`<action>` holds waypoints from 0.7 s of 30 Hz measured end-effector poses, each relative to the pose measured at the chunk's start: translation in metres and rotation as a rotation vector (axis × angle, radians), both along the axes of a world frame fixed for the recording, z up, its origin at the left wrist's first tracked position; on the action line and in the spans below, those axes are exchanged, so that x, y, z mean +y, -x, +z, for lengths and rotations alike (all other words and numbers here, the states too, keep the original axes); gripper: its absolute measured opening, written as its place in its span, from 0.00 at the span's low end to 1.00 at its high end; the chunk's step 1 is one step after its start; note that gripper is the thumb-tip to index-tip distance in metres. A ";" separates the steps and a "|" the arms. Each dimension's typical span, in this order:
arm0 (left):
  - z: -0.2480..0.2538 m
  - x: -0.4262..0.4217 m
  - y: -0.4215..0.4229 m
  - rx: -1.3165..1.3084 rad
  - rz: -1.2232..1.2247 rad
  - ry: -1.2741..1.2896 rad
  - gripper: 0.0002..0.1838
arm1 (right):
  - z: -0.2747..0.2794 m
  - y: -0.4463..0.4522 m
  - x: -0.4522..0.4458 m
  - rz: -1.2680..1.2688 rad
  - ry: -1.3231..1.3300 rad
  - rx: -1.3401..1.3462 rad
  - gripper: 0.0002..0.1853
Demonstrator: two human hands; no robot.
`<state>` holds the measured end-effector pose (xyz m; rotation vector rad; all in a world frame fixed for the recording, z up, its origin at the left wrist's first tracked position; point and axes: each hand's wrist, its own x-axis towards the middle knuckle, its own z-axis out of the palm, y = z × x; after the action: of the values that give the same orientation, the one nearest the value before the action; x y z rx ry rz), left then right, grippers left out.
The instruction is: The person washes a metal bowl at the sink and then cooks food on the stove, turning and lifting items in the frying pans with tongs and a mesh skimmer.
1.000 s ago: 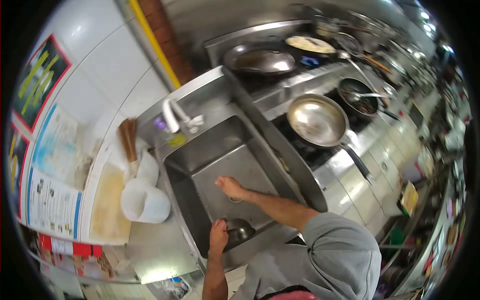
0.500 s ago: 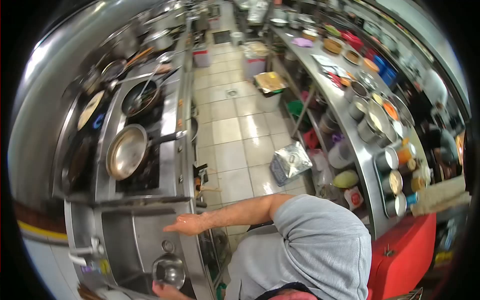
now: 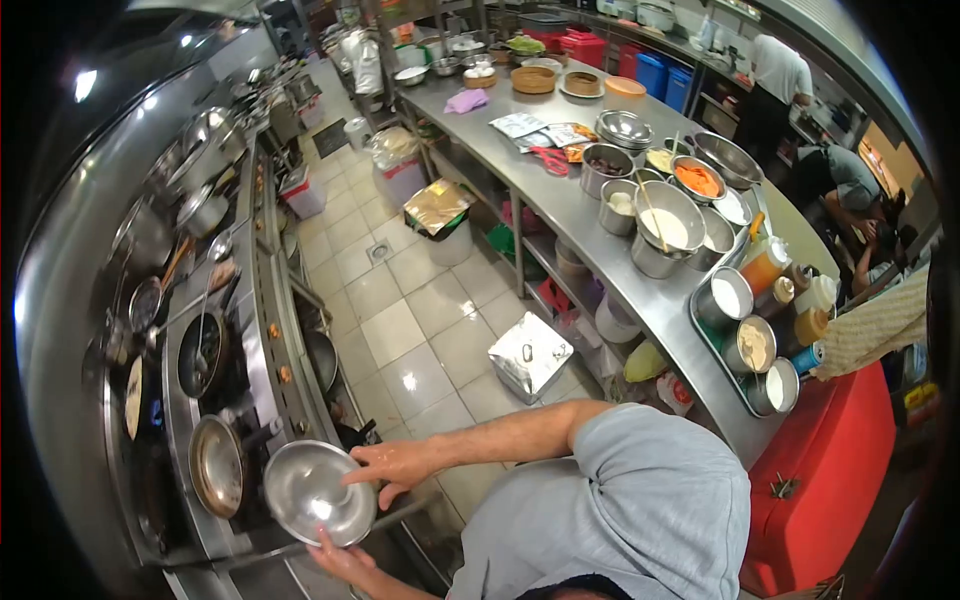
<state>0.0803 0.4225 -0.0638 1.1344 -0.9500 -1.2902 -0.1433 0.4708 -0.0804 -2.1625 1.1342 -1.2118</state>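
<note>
A shiny steel mixing bowl (image 3: 310, 490) is held tilted above the front edge of the stove and sink counter, its inside facing up. My left hand (image 3: 348, 562) grips its near rim from below, with the thumb over the edge. Across the right rim reaches my right hand (image 3: 400, 467), fingers stretched over the bowl's inside and thumb spread apart outside it. Whether those fingers press on the metal I cannot tell. Just left of the bowl, a frying pan (image 3: 217, 466) sits on the stove.
A darker pan (image 3: 203, 350) with a ladle in it stands farther along the stove. On the tiled floor is a square metal tin (image 3: 530, 357). The long steel counter (image 3: 470, 125) carries bowls, pots and sauce bottles. A red chest (image 3: 825, 480) stands behind me. People work at the far right.
The bowl has been lifted out of the sink and up toward the stove in my left hand. My right hand has come to its rim. The view has turned toward the aisle and counter.
</note>
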 end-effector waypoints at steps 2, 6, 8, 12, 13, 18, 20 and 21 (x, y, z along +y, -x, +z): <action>-0.034 -0.014 0.035 -0.020 -0.154 -0.104 0.16 | -0.025 0.036 0.002 -0.129 -0.097 0.036 0.34; -0.052 -0.008 0.114 0.174 -0.366 -0.211 0.18 | -0.039 0.103 0.017 -0.279 -0.190 -0.018 0.26; -0.056 -0.012 0.140 0.144 -0.413 -0.252 0.13 | -0.048 0.127 0.017 -0.330 -0.154 -0.046 0.26; -0.073 -0.040 0.182 0.062 -0.544 -0.289 0.07 | -0.051 0.168 0.020 -0.445 -0.256 -0.008 0.26; -0.076 -0.050 0.193 0.056 -0.573 -0.291 0.07 | -0.053 0.177 0.017 -0.475 -0.270 -0.007 0.26; -0.077 -0.096 0.252 0.059 -0.653 -0.279 0.06 | -0.044 0.240 -0.006 -0.413 -0.483 -0.337 0.27; -0.093 -0.125 0.272 0.100 -0.705 -0.285 0.06 | -0.044 0.272 -0.015 -0.340 -0.689 -0.779 0.27; -0.105 -0.144 0.280 0.120 -0.752 -0.281 0.06 | -0.058 0.290 -0.020 -0.367 -0.708 -0.925 0.27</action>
<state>-0.1994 0.2781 -0.1687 0.9132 -1.1817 -2.1259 -0.4332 0.4508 -0.1387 -0.7368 1.2472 -1.4179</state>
